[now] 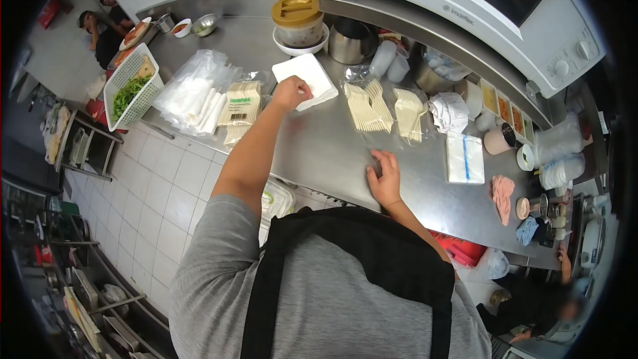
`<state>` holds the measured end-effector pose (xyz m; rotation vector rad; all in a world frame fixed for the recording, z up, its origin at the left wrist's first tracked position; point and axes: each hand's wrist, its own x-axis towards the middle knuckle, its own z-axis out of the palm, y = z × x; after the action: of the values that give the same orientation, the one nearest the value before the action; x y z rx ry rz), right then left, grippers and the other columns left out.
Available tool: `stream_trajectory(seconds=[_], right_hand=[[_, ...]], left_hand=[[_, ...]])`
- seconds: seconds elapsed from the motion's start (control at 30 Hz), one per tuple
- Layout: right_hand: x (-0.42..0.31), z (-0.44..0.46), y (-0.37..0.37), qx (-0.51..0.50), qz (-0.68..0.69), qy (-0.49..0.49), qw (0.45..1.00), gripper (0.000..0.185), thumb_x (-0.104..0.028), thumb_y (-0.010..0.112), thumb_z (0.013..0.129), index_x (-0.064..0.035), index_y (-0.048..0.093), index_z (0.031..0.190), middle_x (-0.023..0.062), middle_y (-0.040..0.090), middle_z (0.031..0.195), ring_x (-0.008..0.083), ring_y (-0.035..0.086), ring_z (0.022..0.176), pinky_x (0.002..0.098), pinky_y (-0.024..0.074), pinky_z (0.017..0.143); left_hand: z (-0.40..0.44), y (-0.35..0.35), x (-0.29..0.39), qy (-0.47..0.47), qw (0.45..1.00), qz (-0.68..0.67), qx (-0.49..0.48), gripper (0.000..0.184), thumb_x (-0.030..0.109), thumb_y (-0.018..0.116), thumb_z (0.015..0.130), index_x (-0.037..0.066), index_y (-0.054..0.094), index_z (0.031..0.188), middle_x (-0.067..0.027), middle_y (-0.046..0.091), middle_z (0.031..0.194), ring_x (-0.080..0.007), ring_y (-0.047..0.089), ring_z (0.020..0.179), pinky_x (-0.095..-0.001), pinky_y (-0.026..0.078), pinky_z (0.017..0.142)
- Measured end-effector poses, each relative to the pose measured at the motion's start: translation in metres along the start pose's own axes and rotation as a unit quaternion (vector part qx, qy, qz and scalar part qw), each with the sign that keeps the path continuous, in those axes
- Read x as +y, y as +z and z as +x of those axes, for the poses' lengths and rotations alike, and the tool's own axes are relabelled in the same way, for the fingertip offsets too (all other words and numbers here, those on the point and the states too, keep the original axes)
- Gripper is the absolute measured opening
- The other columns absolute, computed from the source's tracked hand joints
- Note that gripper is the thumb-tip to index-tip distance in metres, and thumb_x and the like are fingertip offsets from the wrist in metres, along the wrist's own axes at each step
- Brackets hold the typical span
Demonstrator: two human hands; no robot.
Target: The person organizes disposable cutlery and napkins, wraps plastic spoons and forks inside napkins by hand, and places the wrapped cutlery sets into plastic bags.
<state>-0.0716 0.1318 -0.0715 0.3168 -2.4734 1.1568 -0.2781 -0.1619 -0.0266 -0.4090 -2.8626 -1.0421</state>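
My left hand lies on a stack of white paper napkins, its fingers curled and pressed together at the paper. How much of the paper they grip is hidden. Toward the front edge of the steel counter, my right hand rests with thumb and fingers apart, holding nothing. Left of the napkins is a labelled pack of pale disposable cutlery. Two more cutlery bundles, one of forks and another, lie beyond my right hand in clear plastic.
Plastic bags and a white basket of greens occupy the left. A gold-lidded tub stands behind the napkins. Wrapped white packs and a pink cloth lie right. A microwave overhangs the back. A co-worker is at lower right.
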Motion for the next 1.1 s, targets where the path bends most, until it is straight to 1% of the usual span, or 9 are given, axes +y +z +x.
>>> stream_trajectory(seconds=[0.07, 0.17, 0.37, 0.57, 0.67, 0.77, 0.87, 1.03, 1.1], right_hand=[[-0.001, 0.000, 0.000, 0.001, -0.002, -0.003, 1.000, 0.041, -0.007, 0.064, 0.076, -0.0056, 0.058, 0.117, 0.0198, 0.053, 0.114, 0.0374, 0.052, 0.106, 0.0409, 0.0441, 0.091], [-0.001, 0.000, -0.001, 0.003, -0.003, -0.009, 1.000, 0.041, -0.007, 0.064, 0.076, -0.0054, 0.058, 0.116, 0.0196, 0.053, 0.113, 0.0371, 0.052, 0.105, 0.0405, 0.0444, 0.091], [0.001, -0.002, 0.001, 0.003, 0.008, 0.002, 1.000, 0.040, -0.005, 0.063, 0.075, -0.0055, 0.058, 0.115, 0.0186, 0.054, 0.112, 0.0365, 0.053, 0.104, 0.0401, 0.0450, 0.090], [0.000, -0.001, 0.001, 0.007, 0.011, 0.001, 1.000, 0.040, -0.005, 0.063, 0.074, -0.0062, 0.059, 0.114, 0.0187, 0.054, 0.111, 0.0366, 0.054, 0.103, 0.0402, 0.0454, 0.089], [-0.003, -0.001, -0.001, 0.012, 0.003, -0.002, 1.000, 0.040, -0.005, 0.062, 0.075, -0.0063, 0.059, 0.114, 0.0187, 0.054, 0.111, 0.0365, 0.054, 0.102, 0.0401, 0.0453, 0.089], [-0.001, 0.000, 0.000, 0.015, 0.002, -0.001, 1.000, 0.040, -0.005, 0.062, 0.075, -0.0064, 0.059, 0.114, 0.0187, 0.054, 0.111, 0.0364, 0.054, 0.102, 0.0399, 0.0454, 0.089], [0.001, -0.002, 0.001, 0.013, 0.012, 0.001, 1.000, 0.040, -0.006, 0.063, 0.075, -0.0060, 0.059, 0.115, 0.0181, 0.055, 0.110, 0.0354, 0.055, 0.102, 0.0392, 0.0459, 0.088], [0.009, 0.000, -0.001, -0.015, 0.065, 0.068, 0.996, 0.041, -0.016, 0.066, 0.082, -0.0032, 0.056, 0.119, 0.0153, 0.057, 0.114, 0.0274, 0.057, 0.102, 0.0361, 0.0476, 0.085], [0.019, 0.008, 0.000, -0.014, 0.271, 0.197, 0.942, 0.046, -0.022, 0.065, 0.086, -0.0018, 0.051, 0.125, 0.0146, 0.056, 0.118, 0.0246, 0.058, 0.101, 0.0360, 0.0482, 0.085]], left_hand=[[-0.002, -0.005, 0.008, -0.011, 1.000, 0.003, -0.020, 0.019, 0.020, 0.079, 0.069, 0.008, 0.071, 0.081, -0.0095, 0.065, 0.098, -0.0233, 0.063, 0.094, -0.0338, 0.049, 0.084], [-0.002, -0.008, 0.008, 0.039, 0.998, 0.039, -0.024, 0.015, 0.016, 0.077, 0.070, 0.007, 0.071, 0.080, -0.0091, 0.066, 0.096, -0.0231, 0.064, 0.092, -0.0328, 0.049, 0.082], [0.005, 0.003, -0.011, -0.020, 0.999, -0.042, 0.005, 0.010, 0.013, 0.074, 0.072, 0.006, 0.072, 0.080, -0.0066, 0.069, 0.091, -0.0196, 0.065, 0.083, -0.0299, 0.051, 0.077], [0.007, 0.002, -0.010, -0.064, 0.997, -0.031, -0.005, 0.012, 0.016, 0.074, 0.075, 0.006, 0.072, 0.081, -0.0068, 0.069, 0.091, -0.0185, 0.065, 0.080, -0.0291, 0.051, 0.075], [0.008, 0.005, -0.015, -0.045, 0.998, -0.017, 0.032, 0.010, 0.015, 0.067, 0.078, 0.006, 0.069, 0.081, -0.0097, 0.068, 0.085, -0.0240, 0.065, 0.078, -0.0324, 0.051, 0.074], [0.005, -0.004, -0.004, -0.035, 0.990, -0.070, 0.116, 0.011, 0.015, 0.060, 0.086, 0.005, 0.061, 0.090, -0.0123, 0.066, 0.082, -0.0278, 0.064, 0.078, -0.0363, 0.050, 0.073], [-0.010, -0.033, 0.031, -0.060, 0.991, -0.094, 0.076, 0.012, 0.013, 0.054, 0.092, 0.004, 0.054, 0.100, -0.0156, 0.066, 0.096, -0.0288, 0.063, 0.092, -0.0351, 0.047, 0.082], [-0.054, -0.048, 0.082, 0.088, 0.989, -0.115, 0.033, 0.011, 0.011, 0.049, 0.095, 0.003, 0.053, 0.101, -0.0166, 0.065, 0.099, -0.0317, 0.062, 0.095, -0.0347, 0.047, 0.083], [-0.075, -0.043, 0.105, 0.143, 0.983, -0.118, -0.003, 0.010, 0.011, 0.048, 0.095, 0.003, 0.053, 0.100, -0.0168, 0.064, 0.100, -0.0329, 0.062, 0.095, -0.0359, 0.047, 0.083]])
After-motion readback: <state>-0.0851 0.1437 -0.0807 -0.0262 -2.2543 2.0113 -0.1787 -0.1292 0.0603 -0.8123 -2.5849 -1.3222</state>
